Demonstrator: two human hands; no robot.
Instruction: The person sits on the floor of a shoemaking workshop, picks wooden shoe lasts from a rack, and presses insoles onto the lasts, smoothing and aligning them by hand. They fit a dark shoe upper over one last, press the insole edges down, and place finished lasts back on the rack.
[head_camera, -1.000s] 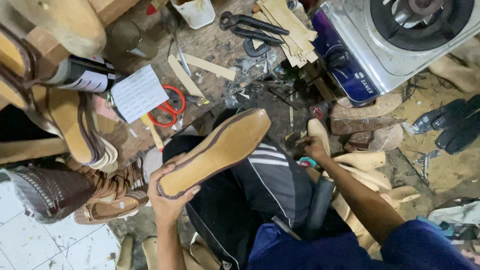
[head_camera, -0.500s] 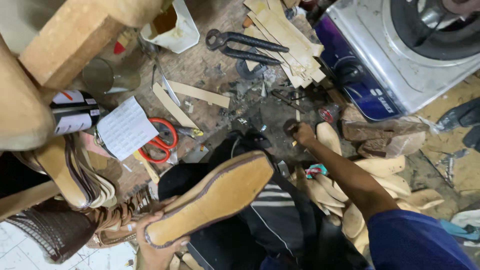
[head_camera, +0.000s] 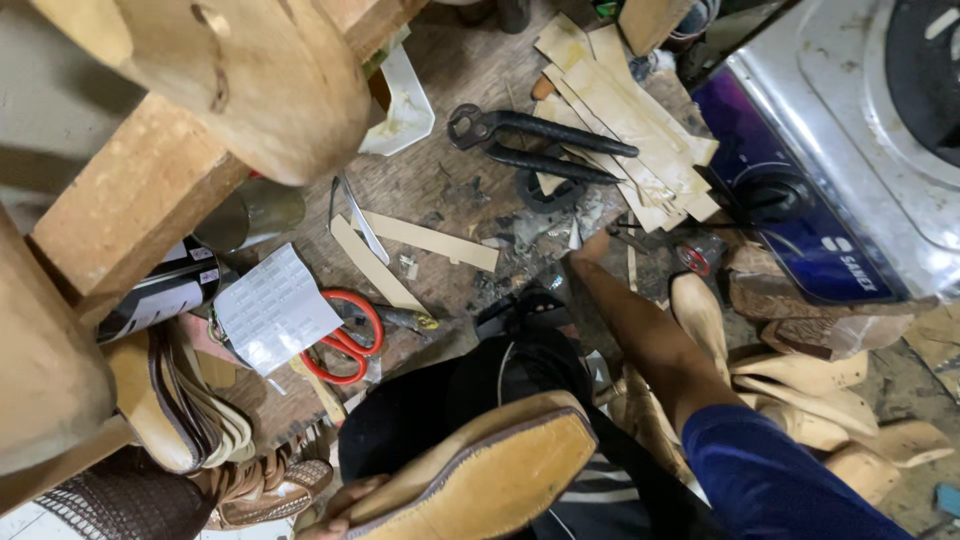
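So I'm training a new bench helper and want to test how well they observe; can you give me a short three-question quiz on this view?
1. True or false: the right hand reaches onto the cluttered bench.
2. What colour are the scissors' handles?
3. The left hand grips: A) pincers B) a tan shoe sole C) a tin

Key: 1 true; 2 red; 3 B. The black pincers lie untouched beside cut strips.
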